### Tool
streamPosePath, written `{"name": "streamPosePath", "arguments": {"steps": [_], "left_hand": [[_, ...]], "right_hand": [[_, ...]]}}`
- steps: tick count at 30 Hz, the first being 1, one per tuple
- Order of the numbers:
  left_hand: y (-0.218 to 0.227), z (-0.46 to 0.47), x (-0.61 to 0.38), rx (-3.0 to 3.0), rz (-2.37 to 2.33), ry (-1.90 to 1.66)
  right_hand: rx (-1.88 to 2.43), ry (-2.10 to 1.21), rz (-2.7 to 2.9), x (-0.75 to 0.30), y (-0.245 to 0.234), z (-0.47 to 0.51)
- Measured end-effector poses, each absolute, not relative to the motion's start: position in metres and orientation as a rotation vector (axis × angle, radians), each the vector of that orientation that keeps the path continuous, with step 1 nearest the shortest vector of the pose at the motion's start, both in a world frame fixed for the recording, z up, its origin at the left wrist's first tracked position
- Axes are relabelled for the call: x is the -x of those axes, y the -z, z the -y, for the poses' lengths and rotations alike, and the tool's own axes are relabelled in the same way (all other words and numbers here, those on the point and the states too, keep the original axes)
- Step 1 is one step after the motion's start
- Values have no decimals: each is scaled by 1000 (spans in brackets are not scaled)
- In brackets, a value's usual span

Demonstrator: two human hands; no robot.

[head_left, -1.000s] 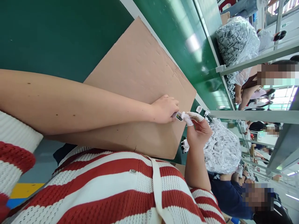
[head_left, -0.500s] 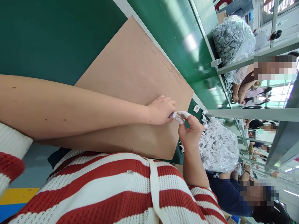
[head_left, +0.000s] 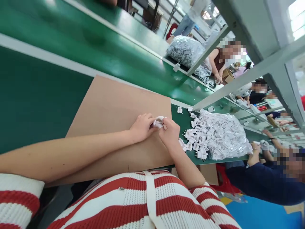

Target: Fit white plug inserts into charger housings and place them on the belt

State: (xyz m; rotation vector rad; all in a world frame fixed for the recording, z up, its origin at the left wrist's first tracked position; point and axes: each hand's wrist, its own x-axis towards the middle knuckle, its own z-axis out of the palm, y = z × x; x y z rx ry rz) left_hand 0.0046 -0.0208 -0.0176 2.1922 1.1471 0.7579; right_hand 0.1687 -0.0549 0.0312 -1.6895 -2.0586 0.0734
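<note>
My left hand [head_left: 142,128] is above the brown cardboard sheet [head_left: 114,98], its fingers bent and closed at the near end of a small white part [head_left: 155,124]. From the other side my right hand [head_left: 169,131] pinches the same part; white finger covers are on its thumb and forefinger. The fingers hide most of the part, so its exact shape cannot be made out. To the right of my right hand, loose white plug-like plastic pieces [head_left: 195,136] with prongs lie on the green table [head_left: 30,86].
A clear bag of white pieces [head_left: 224,136] stands on the table at the right, with a co-worker in a dark sleeve [head_left: 264,183] beyond it. Another bag of grey-white pieces [head_left: 184,51] lies across the green belt [head_left: 133,65]. A metal frame post [head_left: 214,92] rises at the right.
The camera view has turned and shifted, showing more of the loose pieces and the bag. My hands stay together around the white part, the right hand's fingers now curled closer to the left.
</note>
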Motion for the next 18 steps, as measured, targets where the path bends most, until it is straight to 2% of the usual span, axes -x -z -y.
{"name": "streamPosePath", "arguments": {"steps": [4,7,10,14,18], "left_hand": [[21,21,-2,-2224,-1106,-806],[22,19,-1,-2276,-1070,-768],[25,15,0,-2258,-1067,-799],[30,10,2,-2166,-1079,-814],[31,7,5,-2155,-1150,-783]], "right_hand": [[1707,-439,2012,-172,-38,49],[1620,-510,2068,-185,-49,62],[1560,-281,2131,-215,-46,97],[2064,66,1791,-269,-13,152],[2425,150,1489,-310,15,166]]}}
